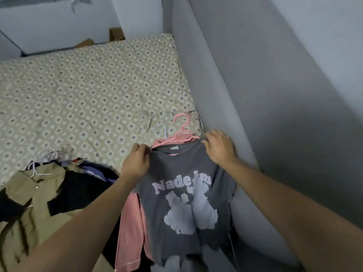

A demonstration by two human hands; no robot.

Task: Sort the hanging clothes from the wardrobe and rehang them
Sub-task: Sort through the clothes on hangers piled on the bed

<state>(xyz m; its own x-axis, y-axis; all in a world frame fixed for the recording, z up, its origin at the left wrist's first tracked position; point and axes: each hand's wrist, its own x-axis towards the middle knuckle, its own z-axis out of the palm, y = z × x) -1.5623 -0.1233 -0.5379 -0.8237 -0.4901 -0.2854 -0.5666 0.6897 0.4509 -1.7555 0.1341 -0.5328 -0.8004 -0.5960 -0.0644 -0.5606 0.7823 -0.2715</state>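
Landmark: bed [82,79]
T-shirt [182,193]: on bed's near right corner
Hanger [179,135]: just behind T-shirt
Clothes pile [49,193]: left of T-shirt
Wall [255,95]: along bed's right

Dim, flat bluish indoor light, source not visible. Soft shadow under dark clothes pile [84,185] at 8 o'clock. No glare. Wide-angle bending of grey wall [275,75] toward 3 o'clock. Forearms, lower edge slightly blurred.

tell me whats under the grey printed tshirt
A pink garment lies under the grey t-shirt, showing along its left edge, with a pink hanger by the collar. Both hands grip the shirt's shoulders. How far the pink garment extends underneath is covered.
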